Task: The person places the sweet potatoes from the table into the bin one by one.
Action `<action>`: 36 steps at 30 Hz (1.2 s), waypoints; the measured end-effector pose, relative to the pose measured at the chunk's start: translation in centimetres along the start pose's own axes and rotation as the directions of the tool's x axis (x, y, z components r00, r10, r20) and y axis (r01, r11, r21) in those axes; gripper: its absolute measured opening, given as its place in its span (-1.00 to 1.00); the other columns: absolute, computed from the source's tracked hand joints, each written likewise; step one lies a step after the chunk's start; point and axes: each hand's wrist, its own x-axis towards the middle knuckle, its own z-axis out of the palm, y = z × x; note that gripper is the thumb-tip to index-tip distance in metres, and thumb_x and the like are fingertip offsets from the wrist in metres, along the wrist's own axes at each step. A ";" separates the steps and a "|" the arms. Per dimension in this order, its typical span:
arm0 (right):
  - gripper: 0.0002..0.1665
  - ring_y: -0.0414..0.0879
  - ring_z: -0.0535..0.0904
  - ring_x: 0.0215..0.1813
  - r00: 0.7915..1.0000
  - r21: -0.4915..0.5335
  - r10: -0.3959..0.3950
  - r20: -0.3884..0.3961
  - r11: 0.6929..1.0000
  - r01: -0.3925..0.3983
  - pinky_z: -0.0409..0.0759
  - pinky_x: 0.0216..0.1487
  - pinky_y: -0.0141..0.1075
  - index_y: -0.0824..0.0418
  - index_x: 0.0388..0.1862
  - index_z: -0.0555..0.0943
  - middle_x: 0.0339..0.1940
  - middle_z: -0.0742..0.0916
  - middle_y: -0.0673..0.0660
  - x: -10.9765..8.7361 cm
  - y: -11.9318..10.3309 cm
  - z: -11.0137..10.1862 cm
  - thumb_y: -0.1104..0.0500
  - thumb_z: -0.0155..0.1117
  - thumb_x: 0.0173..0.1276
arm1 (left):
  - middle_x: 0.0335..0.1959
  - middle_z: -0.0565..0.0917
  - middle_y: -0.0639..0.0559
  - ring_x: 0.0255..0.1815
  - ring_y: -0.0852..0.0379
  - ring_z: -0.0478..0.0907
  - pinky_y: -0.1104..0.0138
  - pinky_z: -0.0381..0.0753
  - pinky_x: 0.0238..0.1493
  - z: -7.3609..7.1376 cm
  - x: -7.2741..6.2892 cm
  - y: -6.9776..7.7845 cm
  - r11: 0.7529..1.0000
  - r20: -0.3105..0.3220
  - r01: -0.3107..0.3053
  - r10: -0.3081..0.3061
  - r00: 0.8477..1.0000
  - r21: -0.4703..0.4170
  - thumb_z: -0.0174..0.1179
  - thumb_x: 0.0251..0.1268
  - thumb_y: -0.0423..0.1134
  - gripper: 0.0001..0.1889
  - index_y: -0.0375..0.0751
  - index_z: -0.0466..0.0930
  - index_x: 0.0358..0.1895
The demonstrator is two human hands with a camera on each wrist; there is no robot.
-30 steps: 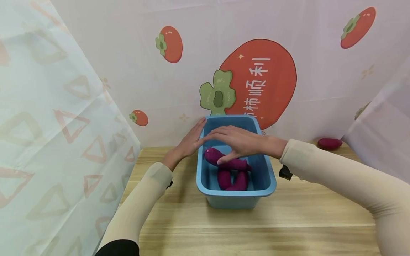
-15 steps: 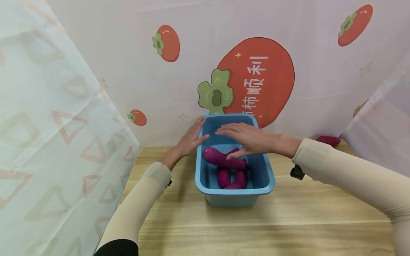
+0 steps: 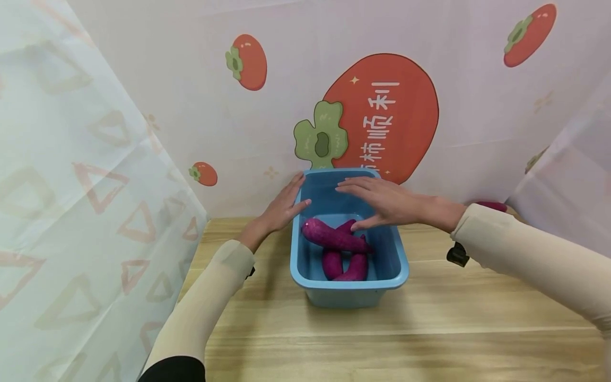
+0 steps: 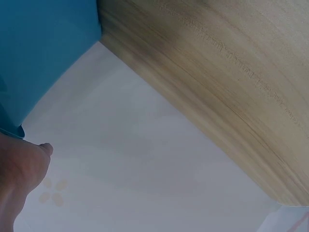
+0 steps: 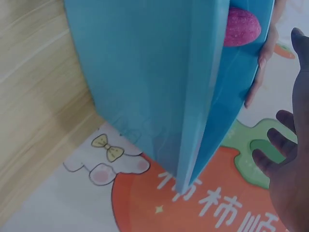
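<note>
A blue plastic bin (image 3: 350, 285) stands on the table, holding several purple sweet potatoes (image 3: 329, 235). One lies crosswise over the others. My left hand (image 3: 283, 206) rests along the bin's left rim, fingers straight and thumb reaching over the inside. Above the bin's right side hovers my right hand (image 3: 386, 201), its thumb and fingers spread with nothing between them. The right wrist view shows that hand (image 5: 289, 169) above the rim, and the end of one sweet potato (image 5: 241, 28) inside. In the left wrist view, part of my left hand (image 4: 21, 166) shows by the bin's edge.
Another purple sweet potato (image 3: 492, 206) lies at the back right of the wooden table (image 3: 406, 345), partly hidden by my right sleeve. A printed cloth (image 3: 267, 132) hangs right behind the bin, and more cloth (image 3: 110, 212) closes off the left side.
My right hand has moved right and slightly up, from the middle of the bin toward its right rim. The left hand keeps its place on the left rim.
</note>
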 end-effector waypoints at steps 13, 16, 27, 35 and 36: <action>0.11 0.30 0.40 0.54 0.998 -0.031 0.028 -0.054 0.999 -0.030 0.48 0.37 0.37 0.23 0.59 0.37 0.55 0.50 0.29 -2.9 1.8 -1.1 -0.20 0.63 0.20 | 0.79 -0.20 -0.13 0.79 -0.06 -0.22 -0.07 -0.11 0.71 0.2 -0.1 -0.3 1.000 -0.015 -0.024 0.024 1.000 -0.001 -0.13 0.63 0.16 -0.12 -0.33 -0.16 0.73; 0.12 0.29 0.44 0.51 0.997 -0.042 0.030 -0.072 0.999 -0.033 0.55 0.32 0.33 0.24 0.57 0.38 0.52 0.52 0.30 -3.6 2.3 -1.2 -0.18 0.67 0.16 | 0.79 -0.20 -0.13 0.79 -0.05 -0.23 -0.07 -0.12 0.71 0.2 -0.2 -0.2 1.000 -0.014 -0.016 0.016 1.000 0.001 -0.14 0.62 0.17 -0.12 -0.31 -0.16 0.74; 0.13 0.27 0.54 0.41 0.992 -0.058 0.016 -0.128 0.998 -0.024 0.65 0.20 0.28 0.28 0.56 0.40 0.48 0.57 0.29 -5.9 3.9 -1.7 -0.08 0.73 0.10 | 0.79 -0.21 -0.11 0.79 -0.05 -0.23 -0.09 -0.11 0.71 0.1 -0.2 -0.2 1.000 -0.016 -0.015 0.015 1.000 -0.009 -0.13 0.63 0.15 -0.13 -0.30 -0.17 0.74; 0.12 0.30 0.54 0.41 0.991 -0.063 0.063 -0.120 0.995 -0.071 0.64 0.19 0.31 0.29 0.54 0.42 0.47 0.57 0.31 -7.3 4.5 -1.9 -0.12 0.71 0.11 | 0.79 -0.22 -0.11 0.79 -0.04 -0.25 -0.06 -0.13 0.72 0.1 -0.1 -0.1 1.000 -0.015 -0.018 0.018 1.000 -0.009 -0.13 0.64 0.14 -0.13 -0.31 -0.18 0.74; 0.11 0.30 0.53 0.42 0.990 -0.064 0.071 -0.118 0.995 -0.079 0.63 0.20 0.31 0.28 0.55 0.42 0.47 0.56 0.31 -7.5 4.6 -1.9 -0.12 0.71 0.11 | 0.79 -0.22 -0.11 0.79 -0.04 -0.25 -0.06 -0.13 0.72 0.1 0.0 -0.1 1.000 -0.016 -0.019 0.019 1.000 -0.009 -0.13 0.64 0.14 -0.14 -0.31 -0.18 0.74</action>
